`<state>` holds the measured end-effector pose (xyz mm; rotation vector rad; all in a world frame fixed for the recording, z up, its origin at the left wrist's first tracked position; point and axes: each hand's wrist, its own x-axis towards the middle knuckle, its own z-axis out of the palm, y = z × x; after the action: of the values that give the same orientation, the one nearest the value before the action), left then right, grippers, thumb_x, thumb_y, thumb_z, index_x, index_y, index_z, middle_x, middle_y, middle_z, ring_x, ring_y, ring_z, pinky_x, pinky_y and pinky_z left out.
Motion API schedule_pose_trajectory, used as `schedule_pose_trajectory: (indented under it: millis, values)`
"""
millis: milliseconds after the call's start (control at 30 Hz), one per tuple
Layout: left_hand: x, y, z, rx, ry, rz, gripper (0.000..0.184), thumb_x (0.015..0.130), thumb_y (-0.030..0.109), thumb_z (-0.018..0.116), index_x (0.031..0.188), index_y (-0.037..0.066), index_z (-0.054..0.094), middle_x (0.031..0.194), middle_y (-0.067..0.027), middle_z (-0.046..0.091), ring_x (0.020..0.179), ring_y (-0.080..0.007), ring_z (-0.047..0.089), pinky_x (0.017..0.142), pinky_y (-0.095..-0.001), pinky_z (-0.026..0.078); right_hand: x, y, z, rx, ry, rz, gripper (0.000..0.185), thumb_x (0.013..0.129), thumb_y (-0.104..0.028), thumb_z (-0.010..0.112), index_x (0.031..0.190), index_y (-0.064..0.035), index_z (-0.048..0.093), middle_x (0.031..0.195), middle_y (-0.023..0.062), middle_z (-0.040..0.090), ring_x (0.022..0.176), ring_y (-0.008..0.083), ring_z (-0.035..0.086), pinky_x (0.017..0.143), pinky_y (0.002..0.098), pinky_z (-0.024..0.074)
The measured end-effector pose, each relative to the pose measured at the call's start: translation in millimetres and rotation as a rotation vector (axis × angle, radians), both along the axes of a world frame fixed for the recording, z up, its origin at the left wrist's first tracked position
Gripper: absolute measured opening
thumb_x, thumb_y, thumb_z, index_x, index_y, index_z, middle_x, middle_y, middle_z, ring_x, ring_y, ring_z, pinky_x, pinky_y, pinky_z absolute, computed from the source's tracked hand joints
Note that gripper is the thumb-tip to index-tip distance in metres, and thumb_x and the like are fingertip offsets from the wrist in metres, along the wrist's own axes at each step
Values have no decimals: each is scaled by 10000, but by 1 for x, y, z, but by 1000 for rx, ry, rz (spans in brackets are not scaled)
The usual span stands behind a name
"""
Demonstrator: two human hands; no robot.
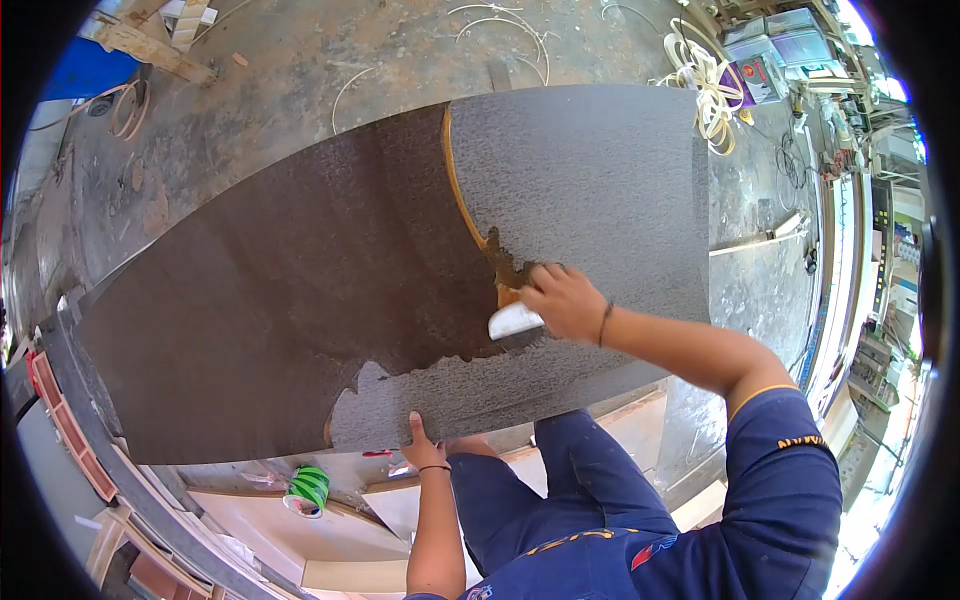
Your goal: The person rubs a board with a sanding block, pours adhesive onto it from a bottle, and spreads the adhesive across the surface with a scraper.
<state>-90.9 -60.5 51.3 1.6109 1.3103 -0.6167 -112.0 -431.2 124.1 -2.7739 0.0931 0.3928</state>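
Note:
A large grey board or laminate sheet point(590, 160) lies in front of me. A wet dark-brown layer point(280, 280), which looks like glue, covers most of its left part. Along that layer's right border runs a thicker amber line point(455, 180). My right hand point(568, 303) is closed around a white flat spreader point(515, 321), its blade at the wet border near the middle of the sheet. My left hand point(422, 448) grips the near edge, thumb on top, with its other fingers partly hidden below.
Beneath the near edge sits a roll of green-striped tape point(307, 490), beside pale panels point(330, 575). Coils of cream edging strip point(705, 85) and a purple box point(745, 82) stand beyond the far right corner. A wooden frame piece point(150, 45) is at the upper left.

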Motion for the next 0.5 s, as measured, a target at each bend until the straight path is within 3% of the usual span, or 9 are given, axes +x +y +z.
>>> schedule_pose_trajectory:
  millis: [100, 267, 367, 500]
  values:
    - [-2, -4, -1, 9, -40, 1, 765, 659, 412, 842, 1229, 64, 468, 1177, -99, 539, 999, -286, 544, 724, -487, 495, 45, -21, -18, -4, -144, -65, 224, 767, -118, 576, 982, -128, 513, 935, 67, 477, 868, 245, 524, 691, 376, 434]
    - [-11, 11, -20, -17, -120, -34, 735, 669, 416, 835, 1201, 56, 479, 1107, -80, 573, 877, -238, 581, 605, -352, 509, 131, -72, -24, -163, -306, -148, 205, 793, -129, 579, 987, -115, 513, 929, 78, 483, 867, 239, 542, 665, 359, 474]
    - [5, -15, 12, 59, -23, -63, 711, 674, 426, 830, 1148, 24, 486, 1074, -90, 586, 819, -220, 585, 565, -336, 496, 174, -101, -27, -162, -375, -191, 217, 802, -132, 582, 1004, -101, 506, 952, 94, 491, 876, 260, 558, 686, 384, 493]
    - [-2, -15, 5, 39, -132, -69, 705, 675, 446, 823, 1107, 2, 487, 1039, -96, 595, 763, -201, 578, 533, -323, 485, 213, -133, -29, -205, -441, -241, 221, 821, -128, 574, 1025, -92, 497, 992, 120, 501, 909, 313, 579, 718, 426, 505]
